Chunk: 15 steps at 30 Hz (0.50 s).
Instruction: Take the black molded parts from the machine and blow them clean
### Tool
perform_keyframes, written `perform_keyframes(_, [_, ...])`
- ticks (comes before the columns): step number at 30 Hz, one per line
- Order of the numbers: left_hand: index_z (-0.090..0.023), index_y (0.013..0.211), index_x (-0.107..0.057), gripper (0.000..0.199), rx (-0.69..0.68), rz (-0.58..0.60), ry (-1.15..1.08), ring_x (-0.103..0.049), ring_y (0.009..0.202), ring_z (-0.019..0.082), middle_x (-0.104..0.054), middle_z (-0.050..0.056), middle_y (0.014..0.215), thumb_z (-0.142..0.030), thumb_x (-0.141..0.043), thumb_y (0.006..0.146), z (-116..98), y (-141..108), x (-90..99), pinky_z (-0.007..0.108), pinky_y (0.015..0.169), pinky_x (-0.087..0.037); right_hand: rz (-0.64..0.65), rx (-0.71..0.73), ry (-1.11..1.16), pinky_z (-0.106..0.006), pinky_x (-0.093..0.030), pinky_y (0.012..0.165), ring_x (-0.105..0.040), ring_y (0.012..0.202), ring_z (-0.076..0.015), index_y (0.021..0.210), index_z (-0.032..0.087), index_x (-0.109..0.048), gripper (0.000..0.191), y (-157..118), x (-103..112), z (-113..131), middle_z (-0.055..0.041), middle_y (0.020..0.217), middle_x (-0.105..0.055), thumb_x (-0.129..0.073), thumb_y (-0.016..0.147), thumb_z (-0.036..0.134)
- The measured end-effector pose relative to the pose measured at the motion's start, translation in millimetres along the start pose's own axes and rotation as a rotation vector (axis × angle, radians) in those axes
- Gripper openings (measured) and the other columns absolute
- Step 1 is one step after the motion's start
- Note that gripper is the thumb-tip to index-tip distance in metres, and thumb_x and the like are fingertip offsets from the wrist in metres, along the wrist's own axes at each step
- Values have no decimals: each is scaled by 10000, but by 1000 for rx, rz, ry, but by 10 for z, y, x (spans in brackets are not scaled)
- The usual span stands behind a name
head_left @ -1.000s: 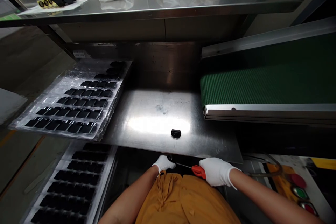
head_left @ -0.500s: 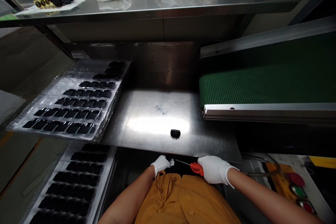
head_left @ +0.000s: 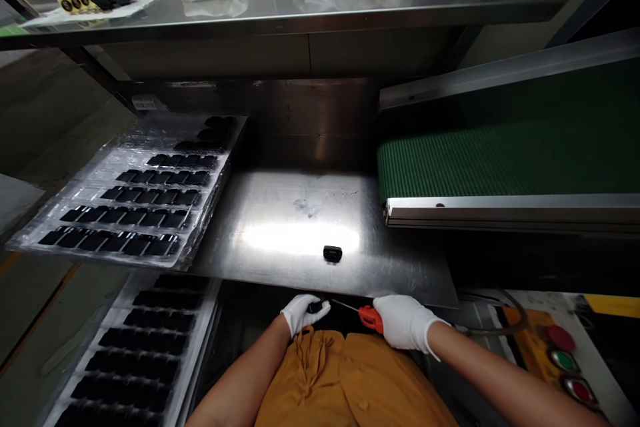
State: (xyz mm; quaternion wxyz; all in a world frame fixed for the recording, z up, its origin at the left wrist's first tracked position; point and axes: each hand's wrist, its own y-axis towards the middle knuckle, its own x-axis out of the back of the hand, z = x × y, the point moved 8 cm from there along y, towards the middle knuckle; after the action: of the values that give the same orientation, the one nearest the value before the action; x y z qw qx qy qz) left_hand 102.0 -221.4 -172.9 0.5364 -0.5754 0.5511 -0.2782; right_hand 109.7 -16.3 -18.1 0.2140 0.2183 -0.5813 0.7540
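Note:
My left hand (head_left: 303, 315), in a white glove, holds a small black plastic part (head_left: 315, 307) at the fingertips. My right hand (head_left: 404, 323), also gloved, grips a red-handled screwdriver (head_left: 371, 319). Its thin shaft points left, with the tip close to the black part. I cannot tell whether they touch. Both hands are just below the front edge of a stainless steel table (head_left: 280, 240). A matching black part (head_left: 333, 253) lies on the table, beyond my hands.
Clear plastic trays (head_left: 125, 207) of black parts are stacked at left, with another tray (head_left: 145, 340) lower down. A green conveyor belt (head_left: 500, 160) runs at right. A control panel (head_left: 555, 347) with round buttons sits low right. White cloths lie on a steel shelf (head_left: 280, 10) above.
My left hand has turned, bringing the small black part into view at its fingertips. The screwdriver tip is now nearer that part. The whole scene has shifted slightly with my head.

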Motion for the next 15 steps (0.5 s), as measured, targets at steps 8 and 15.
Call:
perform_keyframes(8, [-112,789,-534,161,94,-14,-217,-636,732,157,-601,83,793,47,-544,763,-13,-137,-120,304,743,-614,14,27,-20,-415,-502,667,-697,843,-382,928,151,-678,270,-42,29,111,-174,921,-725,-589,696,255])
perform_keyframes(15, [-147,777,-468,156,214,-97,-205,-579,656,140,-523,42,739,-37,-576,794,104,-78,-153,274,623,-601,59,30,-52,-443,-517,687,-698,868,-395,954,122,-690,289,-72,70,213,-199,946,-726,-573,730,262])
